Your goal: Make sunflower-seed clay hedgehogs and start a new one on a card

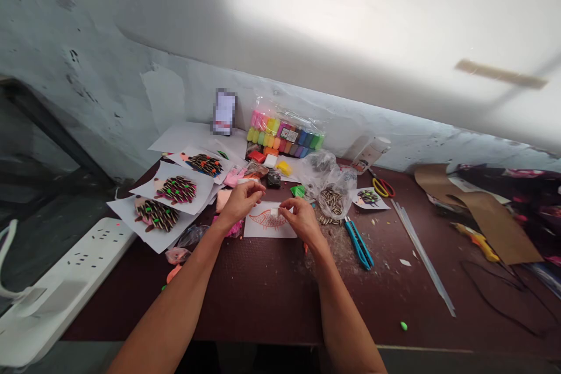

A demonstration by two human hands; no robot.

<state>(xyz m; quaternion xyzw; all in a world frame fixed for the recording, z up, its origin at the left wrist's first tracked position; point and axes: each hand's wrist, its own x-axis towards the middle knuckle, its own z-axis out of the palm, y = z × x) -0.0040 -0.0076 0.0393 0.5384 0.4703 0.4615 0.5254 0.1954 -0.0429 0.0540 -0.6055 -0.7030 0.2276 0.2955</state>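
A white paper [253, 230] with an orange-red outline drawing, rounded with a pointed left end, lies flat in the middle of the table. Over its right half, my right hand [303, 221] pinches a small white piece [274, 212], whose kind I cannot make out. My left hand [241, 203] hovers at the paper's upper left, its fingers curled together; anything between them is too small to tell. Right of the paper, a clear plastic bag [324, 178] holds striped sunflower seeds [332, 201]. Packets of coloured modelling clay [256, 156] lie behind the hands.
Finished seed hedgehogs [176, 190] on paper lie at left, beside a white power strip [87, 266]. A blue utility knife [359, 245], scissors [383, 187], clear glue sticks [424, 257] and a yellow glue gun [477, 241] lie at right. A clay set [284, 135] leans against the wall.
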